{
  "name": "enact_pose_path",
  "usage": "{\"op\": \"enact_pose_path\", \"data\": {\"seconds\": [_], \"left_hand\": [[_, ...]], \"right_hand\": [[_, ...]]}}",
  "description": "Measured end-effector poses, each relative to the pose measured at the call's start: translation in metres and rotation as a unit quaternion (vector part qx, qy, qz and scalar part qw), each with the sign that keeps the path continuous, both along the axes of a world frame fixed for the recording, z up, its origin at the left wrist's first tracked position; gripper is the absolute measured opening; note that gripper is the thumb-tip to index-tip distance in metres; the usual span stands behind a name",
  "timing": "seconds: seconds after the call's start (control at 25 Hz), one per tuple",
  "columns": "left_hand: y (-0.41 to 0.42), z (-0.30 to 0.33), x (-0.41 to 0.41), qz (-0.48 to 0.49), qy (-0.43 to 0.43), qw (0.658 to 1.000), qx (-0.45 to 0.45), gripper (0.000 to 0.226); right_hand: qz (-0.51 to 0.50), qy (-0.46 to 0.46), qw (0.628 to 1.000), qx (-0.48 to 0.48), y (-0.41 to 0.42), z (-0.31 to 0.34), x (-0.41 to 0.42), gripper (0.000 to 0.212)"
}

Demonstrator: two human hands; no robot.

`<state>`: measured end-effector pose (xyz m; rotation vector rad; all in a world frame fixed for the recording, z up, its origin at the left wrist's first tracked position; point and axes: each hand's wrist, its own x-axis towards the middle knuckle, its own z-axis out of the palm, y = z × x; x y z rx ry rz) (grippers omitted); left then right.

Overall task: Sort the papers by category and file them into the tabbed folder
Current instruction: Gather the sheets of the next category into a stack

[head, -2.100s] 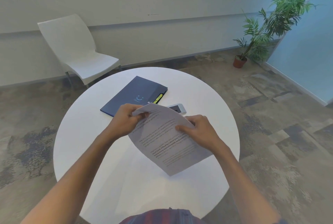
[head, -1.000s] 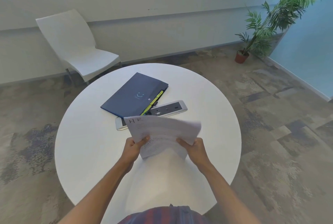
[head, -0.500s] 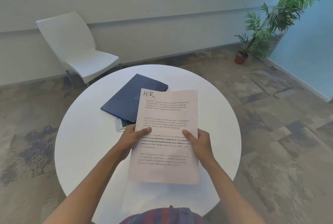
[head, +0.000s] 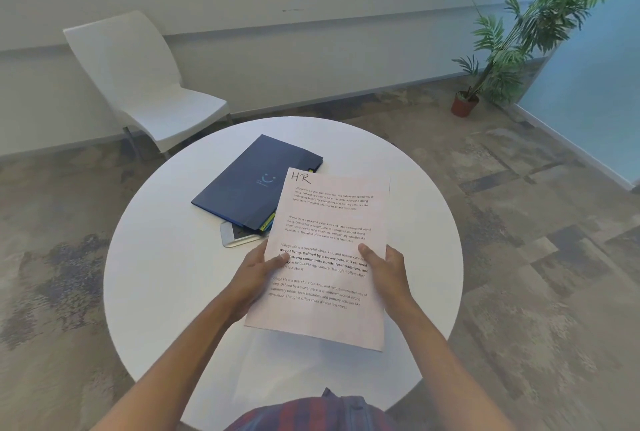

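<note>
I hold a stack of white papers above the round table, its top sheet printed with text and marked "HR" by hand in the upper left corner. My left hand grips the stack's left edge, thumb on top. My right hand grips the right edge the same way. Behind the papers a dark blue tabbed folder lies closed on the table, with yellow and green tabs showing at its near right edge. The papers cover the folder's near right corner.
The white round table carries a white power strip half under the folder. A white chair stands behind the table on the left. A potted plant is at the far right wall.
The papers were bent and turned in my hands, then brought flat and face up with "HR" readable. Since half a second ago they have barely shifted.
</note>
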<state>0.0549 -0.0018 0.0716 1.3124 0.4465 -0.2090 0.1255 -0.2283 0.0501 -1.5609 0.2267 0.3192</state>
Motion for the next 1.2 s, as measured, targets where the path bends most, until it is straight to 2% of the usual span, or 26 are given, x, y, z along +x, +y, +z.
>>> {"op": "enact_pose_path", "data": {"seconds": [0.32, 0.44, 0.68, 0.84, 0.96, 1.04, 1.08, 1.2], "left_hand": [[0.002, -0.009, 0.008, 0.002, 0.012, 1.0, 0.021, 0.035], [0.011, -0.009, 0.013, 0.016, 0.024, 0.999, 0.024, 0.032], [0.043, -0.011, 0.034, -0.021, 0.082, 0.995, 0.045, 0.032], [0.045, -0.018, 0.056, -0.024, 0.1, 0.993, 0.059, 0.028], [0.05, -0.031, 0.081, 0.006, 0.116, 0.981, 0.156, 0.033], [0.057, -0.04, 0.1, 0.019, 0.097, 0.965, 0.244, 0.032], [0.062, -0.044, 0.109, 0.017, 0.087, 0.947, 0.31, 0.029], [0.071, -0.053, 0.139, -0.005, 0.069, 0.86, 0.505, 0.019]], "right_hand": [[-0.001, 0.013, 1.0, -0.012, 0.002, -0.006, 0.003, 0.019], [0.033, 0.028, 0.999, -0.011, 0.004, -0.006, 0.005, 0.019], [0.139, 0.072, 0.988, -0.001, 0.002, -0.003, 0.016, 0.019], [0.099, 0.076, 0.992, 0.005, 0.003, -0.012, 0.026, 0.018], [0.044, 0.076, 0.996, -0.002, -0.004, -0.023, 0.035, 0.017], [0.014, 0.078, 0.997, -0.013, -0.013, -0.028, 0.042, 0.015], [0.0, 0.08, 0.997, -0.02, -0.017, -0.031, 0.046, 0.015], [-0.034, 0.088, 0.995, -0.034, -0.03, -0.041, 0.058, 0.016]]}}
